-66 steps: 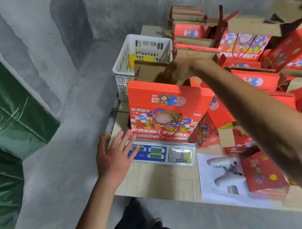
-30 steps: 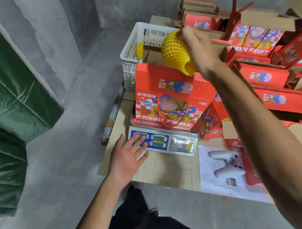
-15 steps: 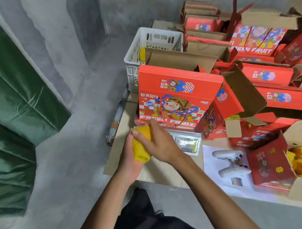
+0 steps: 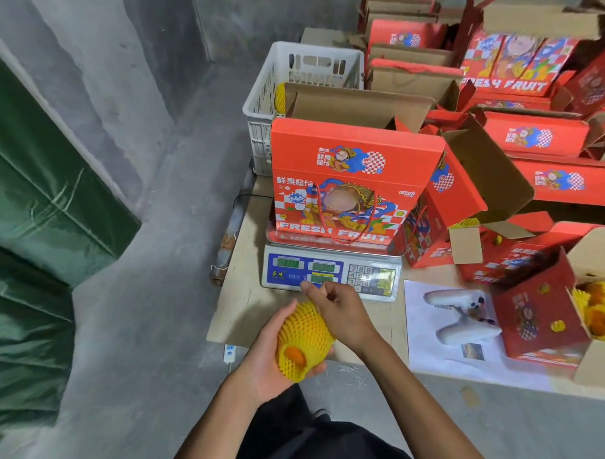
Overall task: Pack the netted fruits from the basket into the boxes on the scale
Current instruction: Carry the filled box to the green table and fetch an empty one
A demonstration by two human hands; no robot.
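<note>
Grey concrete floor and walls surround a pale wooden desk [image 4: 248, 300], with a dark green tarpaulin [image 4: 36, 211] hanging at the left. Over the desk's near edge, the left hand [image 4: 268, 357] cups a round orange fruit wrapped in yellow foam netting [image 4: 303, 339], its fingers curled under and around it, a patch of bare orange skin showing through the net's open end. The right hand [image 4: 338, 314] sits just to the right of and above the fruit, the heel of the hand touching the net, fingers loosely bent with nothing pinched between them. Directly beyond both hands stands a white and blue electronic scale with a keypad [image 4: 330, 273], and on its tray an upright red printed cardboard fruit box [image 4: 354, 179] with its brown top flaps open. Behind the box to the left is a white slotted plastic basket [image 4: 272, 93] with a netted fruit showing inside. Right of the hands lie a white game controller on a paper sheet [image 4: 458, 316] and many more red boxes [image 4: 550, 183].
</note>
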